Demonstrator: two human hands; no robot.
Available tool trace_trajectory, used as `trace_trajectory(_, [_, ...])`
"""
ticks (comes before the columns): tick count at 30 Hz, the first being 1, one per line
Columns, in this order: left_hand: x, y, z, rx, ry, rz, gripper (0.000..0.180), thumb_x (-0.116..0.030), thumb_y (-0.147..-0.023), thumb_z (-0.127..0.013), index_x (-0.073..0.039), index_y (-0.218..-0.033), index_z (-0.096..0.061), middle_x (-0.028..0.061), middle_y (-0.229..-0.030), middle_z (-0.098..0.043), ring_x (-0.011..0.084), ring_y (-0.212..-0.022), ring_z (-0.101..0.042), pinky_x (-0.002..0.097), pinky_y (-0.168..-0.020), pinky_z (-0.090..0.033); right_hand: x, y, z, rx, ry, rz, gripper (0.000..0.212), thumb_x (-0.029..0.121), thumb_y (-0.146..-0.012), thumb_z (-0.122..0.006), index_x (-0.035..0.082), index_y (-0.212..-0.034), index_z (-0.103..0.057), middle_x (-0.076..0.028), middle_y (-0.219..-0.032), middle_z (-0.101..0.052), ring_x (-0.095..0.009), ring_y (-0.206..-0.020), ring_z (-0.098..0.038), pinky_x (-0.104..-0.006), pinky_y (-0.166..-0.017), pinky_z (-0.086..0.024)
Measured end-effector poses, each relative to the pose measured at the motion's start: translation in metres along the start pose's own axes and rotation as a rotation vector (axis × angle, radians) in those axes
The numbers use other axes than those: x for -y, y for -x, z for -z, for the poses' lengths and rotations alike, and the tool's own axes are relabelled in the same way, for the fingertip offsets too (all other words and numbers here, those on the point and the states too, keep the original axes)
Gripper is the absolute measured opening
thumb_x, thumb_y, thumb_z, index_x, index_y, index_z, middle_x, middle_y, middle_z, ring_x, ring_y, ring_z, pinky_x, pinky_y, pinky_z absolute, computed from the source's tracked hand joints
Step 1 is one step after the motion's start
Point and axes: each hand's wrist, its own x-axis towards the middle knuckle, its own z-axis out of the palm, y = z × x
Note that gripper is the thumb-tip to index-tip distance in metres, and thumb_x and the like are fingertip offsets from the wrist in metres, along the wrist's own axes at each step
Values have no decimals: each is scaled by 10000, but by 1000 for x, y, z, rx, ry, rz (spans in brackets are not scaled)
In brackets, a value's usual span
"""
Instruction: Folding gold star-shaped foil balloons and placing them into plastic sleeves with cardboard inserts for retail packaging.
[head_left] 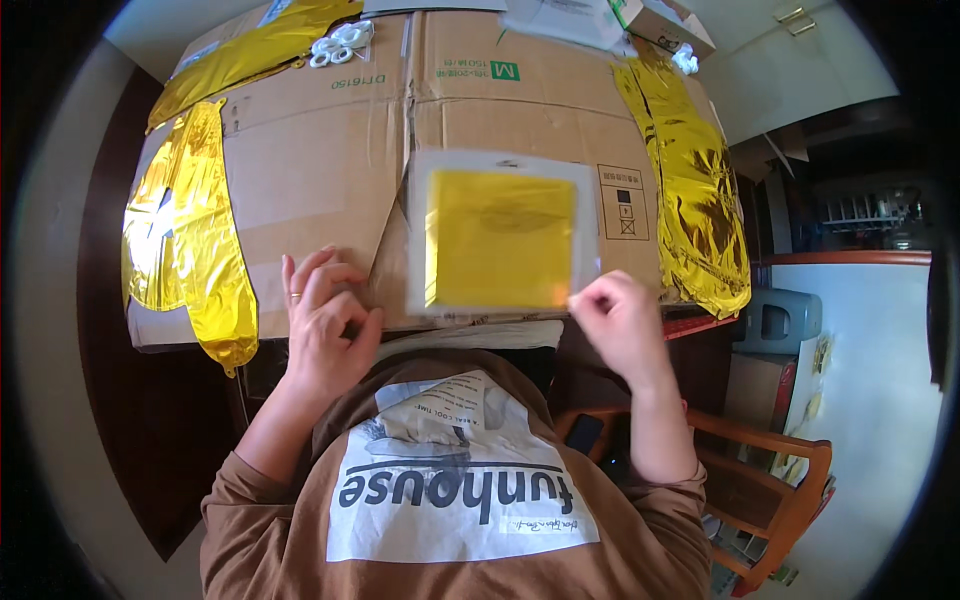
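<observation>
A flat, clear-and-white plastic packet with a folded gold foil sheet inside lies in front of me, slightly blurred. It has a hang hole along its far edge. My right hand is closed in a pinch at the packet's near right corner. Resting by the near edge of the cardboard, to the packet's left, my left hand has loosely bent fingers, apart from one another, with nothing in them. A ring sits on one finger.
Flat gold foil balloons lie at left and right, drooping over the cardboard's edges. More gold foil is at the far left, beside a bag of white ribbon rolls. An open box stands far right; a wooden chair is beside me.
</observation>
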Motion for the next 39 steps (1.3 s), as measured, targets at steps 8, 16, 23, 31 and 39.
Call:
trace_trajectory(8, [-24, -26, 0, -111, 225, -330, 189, -59, -668, -791, -79, -743, -618, 117, -1065, -617, 378, -1097, -608, 580, -991, -463, -5, -29, 32, 261, 31, -283, 223, 170, -843, -771, -24, -776, -684, -124, -634, -665, -188, -567, -626, -351, -591, -495])
trace_trajectory(16, [-56, -89, -62, 228, -96, -912, 485, -241, -831, -733, -14, -1249, -638, 183, -1267, -608, 358, -1214, -586, 492, -1056, -474, -9, -42, 39, 394, -1, -305, 200, 136, -860, -767, -25, -769, -690, -33, -611, -637, -74, -559, -566, -276, -529, -456])
trace_trajectory(23, [-30, -120, -67, 428, -25, -731, 657, -447, -951, -618, -39, -1455, -511, 167, -1539, -464, 345, -1445, -411, 496, -1222, -266, -9, -39, 37, 350, 114, -259, 265, 211, -828, -790, -12, -734, -682, -101, -625, -669, -160, -551, -629, -327, -554, -497])
trace_trajectory(31, [-35, -120, -61, 493, -147, -685, 672, -522, -951, -586, -155, -1506, -490, 113, -1589, -416, 328, -1497, -333, 601, -1221, -170, -5, -3, 53, 85, 381, -320, 230, 233, -838, -777, 46, -890, -652, -151, -765, -691, -342, -726, -694, -459, -675, -541])
trace_trajectory(39, [-43, -111, -54, 449, -134, -584, 660, -547, -930, -605, -227, -1499, -512, 173, -1627, -323, 362, -1511, -291, 587, -1224, -173, 8, 0, -38, -159, 477, 228, 819, 361, -919, -670, -12, -1551, -305, -248, -1608, -292, -417, -1484, -289, -564, -1194, -232])
